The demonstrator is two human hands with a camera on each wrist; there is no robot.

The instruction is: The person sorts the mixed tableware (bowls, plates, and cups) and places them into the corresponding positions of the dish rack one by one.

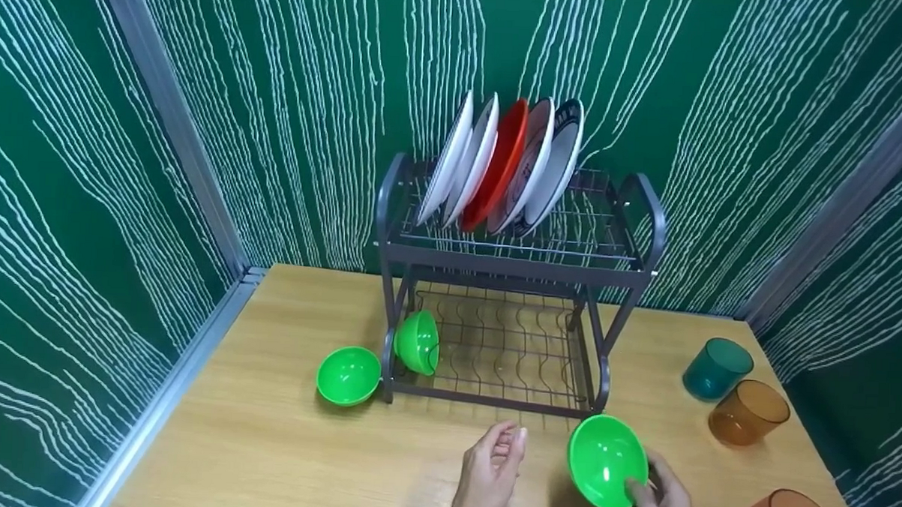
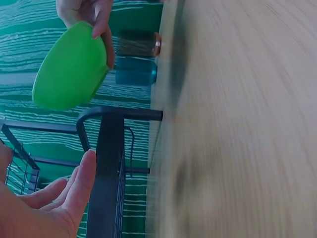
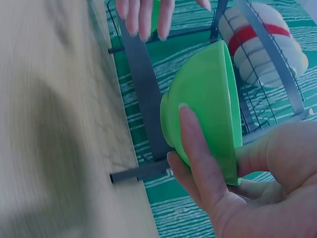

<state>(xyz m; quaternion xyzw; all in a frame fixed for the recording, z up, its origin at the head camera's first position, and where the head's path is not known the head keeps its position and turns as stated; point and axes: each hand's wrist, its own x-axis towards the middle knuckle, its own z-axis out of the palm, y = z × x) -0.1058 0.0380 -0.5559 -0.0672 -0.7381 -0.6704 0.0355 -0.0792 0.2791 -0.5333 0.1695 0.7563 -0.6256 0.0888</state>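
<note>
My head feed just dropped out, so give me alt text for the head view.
The right hand grips a green plastic bowl tilted on edge above the light wooden table, just in front of a dark two-tier metal dish rack. The left hand hovers open and empty beside it. Five plates stand in the top tier.
</note>
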